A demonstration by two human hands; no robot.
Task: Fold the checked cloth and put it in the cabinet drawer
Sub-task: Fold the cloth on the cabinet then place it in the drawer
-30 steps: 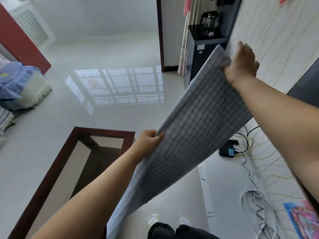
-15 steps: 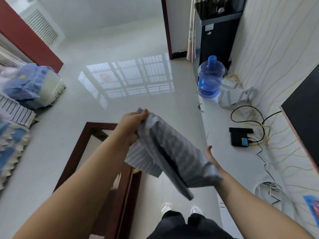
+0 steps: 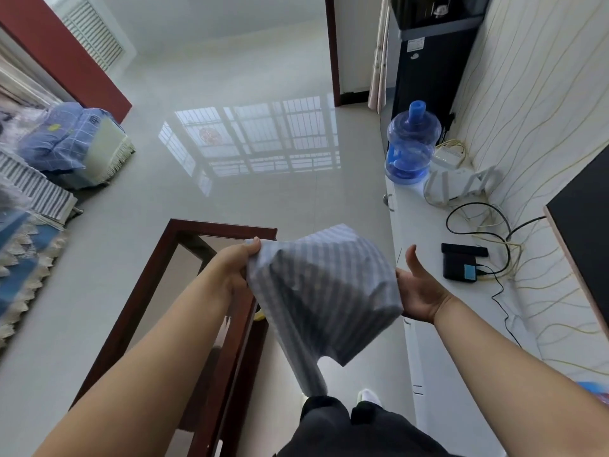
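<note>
The checked cloth [image 3: 323, 291], pale blue-grey with thin lines, hangs folded and bunched in the air in front of me. My left hand [image 3: 235, 267] pinches its upper left corner. My right hand [image 3: 417, 288] is at the cloth's right edge, palm turned toward it, thumb up; its fingers are hidden behind the fabric. A loose tail of cloth droops toward my legs. The white cabinet [image 3: 428, 324] runs along the right wall, with drawer fronts facing the floor space; its drawers look closed.
A dark wooden glass-top coffee table [image 3: 184, 245] stands below my left arm. On the cabinet top: a blue water jug [image 3: 410, 146], a white router [image 3: 461, 184], a black box [image 3: 459, 265] with cables. A black water dispenser [image 3: 428, 54] stands beyond. Sofa with bedding at left.
The cloth was stretched out between raised hands, then brought together and folded. Now it is bunched lower, and my right hand has come out to the cloth's right edge with thumb up.
</note>
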